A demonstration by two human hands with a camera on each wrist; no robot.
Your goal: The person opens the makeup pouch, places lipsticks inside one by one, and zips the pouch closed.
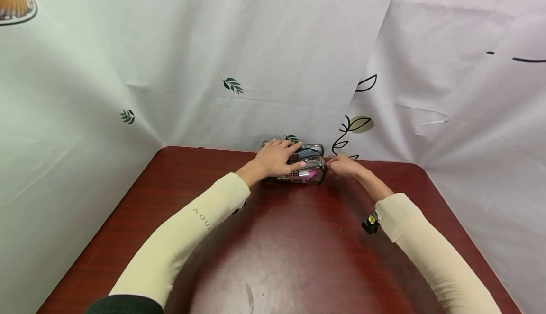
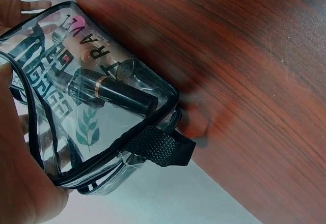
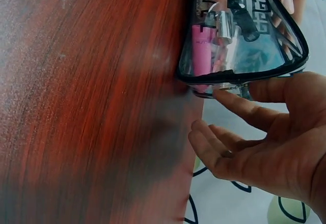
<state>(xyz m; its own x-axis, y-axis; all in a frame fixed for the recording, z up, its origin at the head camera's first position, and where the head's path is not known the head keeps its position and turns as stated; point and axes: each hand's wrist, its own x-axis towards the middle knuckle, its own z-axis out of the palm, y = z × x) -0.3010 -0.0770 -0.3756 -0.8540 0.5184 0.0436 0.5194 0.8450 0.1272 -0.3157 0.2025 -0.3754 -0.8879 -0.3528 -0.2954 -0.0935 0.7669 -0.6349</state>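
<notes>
A clear toiletry pouch (image 1: 315,174) with black piping and a printed pattern lies at the table's far edge. Through its plastic show a pink tube (image 3: 201,51), a silver-capped item and a black cosmetic tube (image 2: 125,94). My left hand (image 1: 275,157) grips the pouch across its top, thumb on the near side; its fingers show through the plastic in the left wrist view. At the right end, my right hand (image 3: 270,127) has thumb and index finger against the pouch's edge, other fingers loosely bent. Whether a zip pull is between these tips is hidden.
The dark red wooden table (image 1: 273,257) extends toward me. White printed cloth (image 1: 277,67) hangs right behind the pouch and along both sides. A black strap loop (image 2: 163,147) sticks out from the pouch's left end.
</notes>
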